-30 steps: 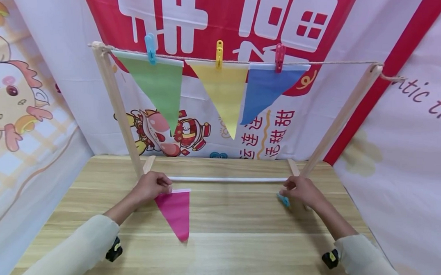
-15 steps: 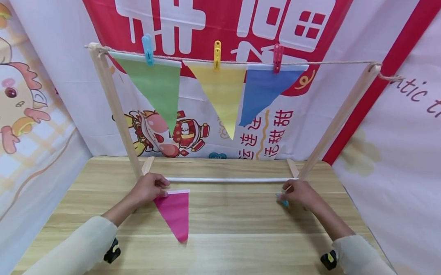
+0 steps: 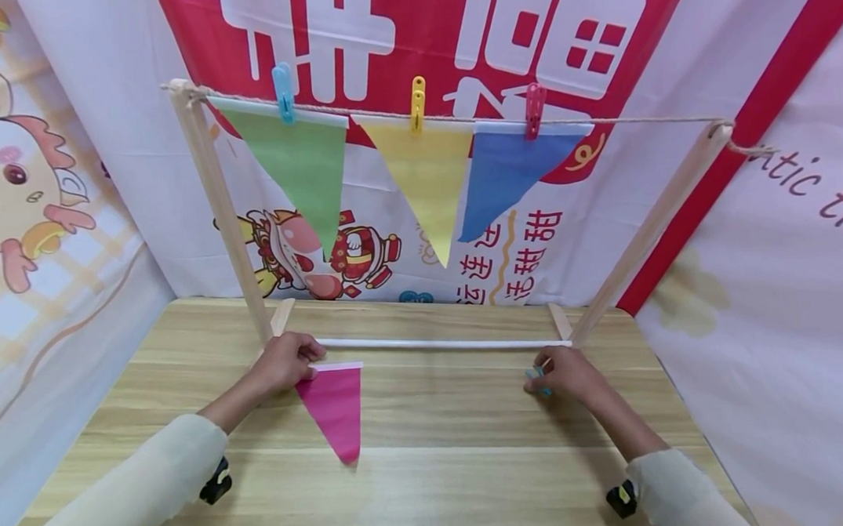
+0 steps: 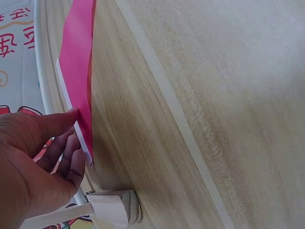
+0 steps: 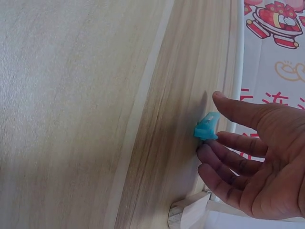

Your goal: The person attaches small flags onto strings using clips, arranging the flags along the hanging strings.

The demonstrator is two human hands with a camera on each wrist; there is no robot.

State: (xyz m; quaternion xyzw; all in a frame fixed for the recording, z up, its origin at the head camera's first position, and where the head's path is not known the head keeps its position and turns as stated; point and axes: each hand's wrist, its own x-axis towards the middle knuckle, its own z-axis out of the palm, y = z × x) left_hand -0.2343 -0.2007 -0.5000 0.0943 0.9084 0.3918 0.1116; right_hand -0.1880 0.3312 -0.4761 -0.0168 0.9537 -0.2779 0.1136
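Observation:
A pink triangular pennant (image 3: 338, 412) with a white top band lies over the table, its tip toward me. My left hand (image 3: 288, 361) pinches its upper left corner; the left wrist view shows the thumb on the pink face (image 4: 78, 71) and the fingers behind the band. On the right, my right hand (image 3: 571, 372) holds a small light-blue clothespin (image 3: 534, 381) just over the tabletop. In the right wrist view the clothespin (image 5: 207, 127) sits at the curled fingertips, and the thumb tip stands slightly apart from it.
A twine line (image 3: 641, 119) runs between two wooden posts (image 3: 221, 209). Green (image 3: 300, 170), yellow (image 3: 427, 168) and blue (image 3: 512, 169) pennants hang from it on clothespins. A white rod (image 3: 432, 343) lies low between the posts, behind my hands. Printed cloth backs the wooden table (image 3: 445, 489).
My right hand has shifted slightly left with the light-blue clothespin, which has turned in the fingers. The left hand and pink pennant have hardly moved.

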